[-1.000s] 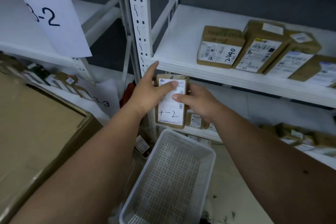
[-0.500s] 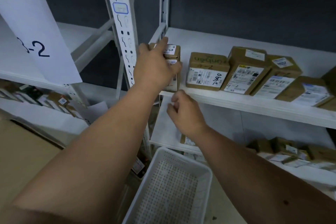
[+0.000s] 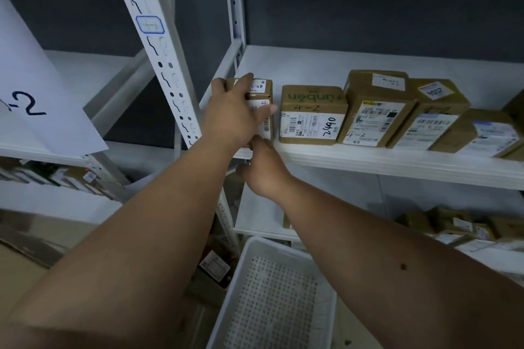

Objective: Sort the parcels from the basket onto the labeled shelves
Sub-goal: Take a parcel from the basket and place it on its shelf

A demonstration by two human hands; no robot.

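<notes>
A small brown parcel point(image 3: 265, 87) with white labels stands at the left end of the white shelf point(image 3: 368, 160). My left hand point(image 3: 235, 115) grips it, fingers spread over its front and top. Just below, my right hand point(image 3: 263, 171) is at the shelf's front edge with loosely curled fingers; its fingertip touches the parcel's lower edge and it holds nothing. The white perforated basket point(image 3: 249, 256) sits below my arms, and no parcel shows in the part I can see.
Several brown parcels, two marked 4-2 point(image 3: 312, 116) point(image 3: 374, 119), stand in a row to the right on the same shelf. A slotted white upright point(image 3: 158, 51) stands to the left, near a paper sign ending in -2 point(image 3: 34, 88). More parcels point(image 3: 453, 225) lie on the lower shelf.
My left hand has carried the parcel up from in front of me onto the shelf's left end. My right hand let go of it and now stays below at the shelf edge.
</notes>
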